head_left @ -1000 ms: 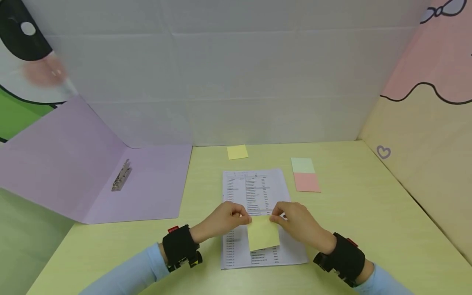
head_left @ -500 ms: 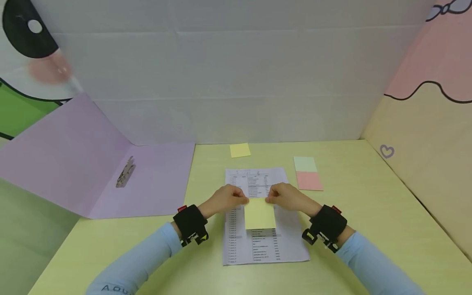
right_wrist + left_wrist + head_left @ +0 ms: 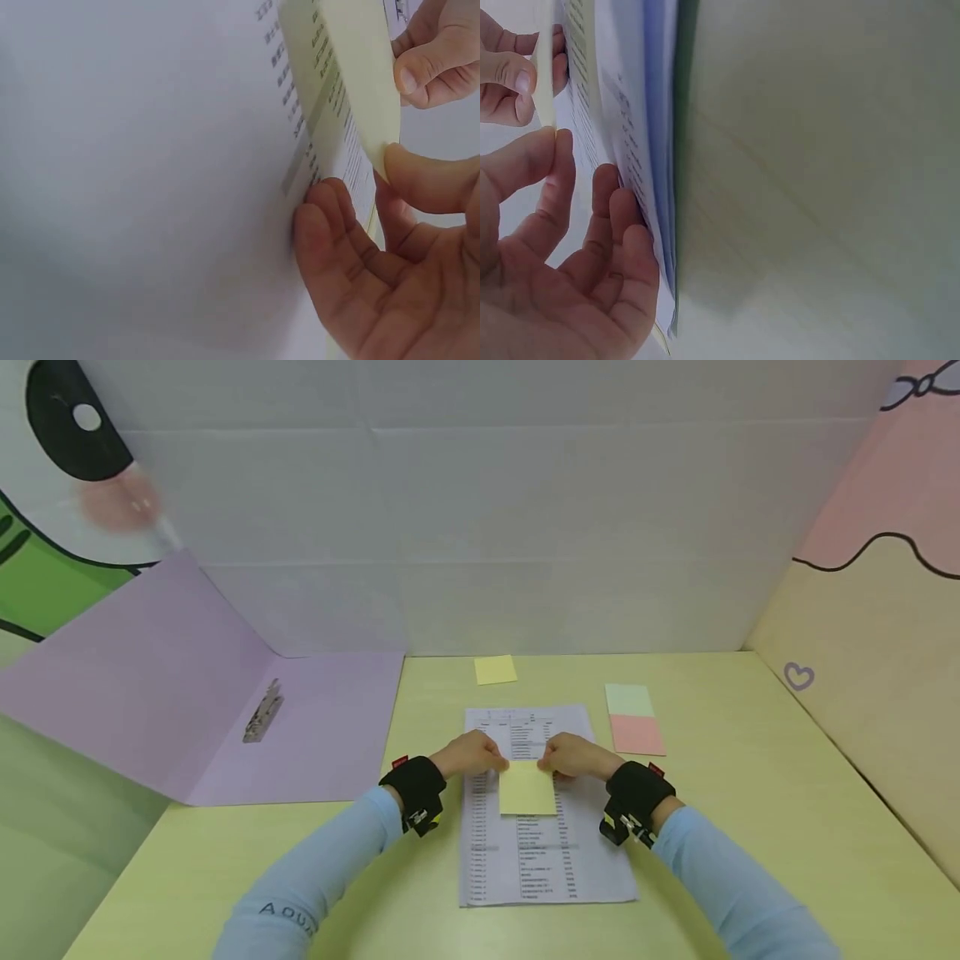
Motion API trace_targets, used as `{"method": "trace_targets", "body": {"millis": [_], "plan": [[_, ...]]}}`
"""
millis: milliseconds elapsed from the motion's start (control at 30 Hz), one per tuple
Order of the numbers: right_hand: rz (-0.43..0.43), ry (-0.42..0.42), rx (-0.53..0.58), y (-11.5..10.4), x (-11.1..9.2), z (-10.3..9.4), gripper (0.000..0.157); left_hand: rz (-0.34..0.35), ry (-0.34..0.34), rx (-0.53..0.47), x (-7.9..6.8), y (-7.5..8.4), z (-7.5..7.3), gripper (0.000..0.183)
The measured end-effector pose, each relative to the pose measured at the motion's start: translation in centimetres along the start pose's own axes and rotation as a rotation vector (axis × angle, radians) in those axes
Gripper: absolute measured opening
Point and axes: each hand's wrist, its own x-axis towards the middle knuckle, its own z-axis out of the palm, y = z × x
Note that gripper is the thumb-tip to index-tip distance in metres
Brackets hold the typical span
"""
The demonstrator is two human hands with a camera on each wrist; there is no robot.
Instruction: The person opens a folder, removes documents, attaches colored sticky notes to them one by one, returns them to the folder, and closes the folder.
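A yellow sticky note (image 3: 527,790) is held over the upper half of a stack of printed sheets (image 3: 491,868). My left hand (image 3: 472,752) pinches its far left corner between thumb and index finger. At the far right corner, my right hand (image 3: 579,756) pinches it the same way. In the left wrist view, the other fingers of the left hand (image 3: 585,262) rest at the sheets. The right wrist view shows the note (image 3: 366,75) standing tilted off the page, while the right hand's (image 3: 405,255) lower fingers touch the paper.
An open lilac folder (image 3: 330,727) with a metal clip (image 3: 263,712) stands at the left. Another yellow sticky note (image 3: 495,669) lies behind the sheets. Pale green (image 3: 628,699) and pink sticky notes (image 3: 637,735) lie to their right. A grey-white wall (image 3: 480,527) bounds the table's back.
Both hands have carried the yellow sticky note farther up the page, and it now sits straighter over the print. Over the last half second the hands have hardly moved on the page.
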Motion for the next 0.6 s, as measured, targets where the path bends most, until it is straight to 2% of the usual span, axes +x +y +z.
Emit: {"method": "trace_targets", "body": {"millis": [367, 600], "plan": [[0.081, 0.005, -0.069, 0.2, 1.1, 0.1, 0.027, -0.045, 0.01, 0.128, 1.2, 1.1, 0.4, 0.029], [0.067, 0.009, -0.123, 0.4, 0.8, 0.4, 0.036, -0.047, 0.017, 0.186, 1.7, 1.1, 0.9, 0.04]]}}
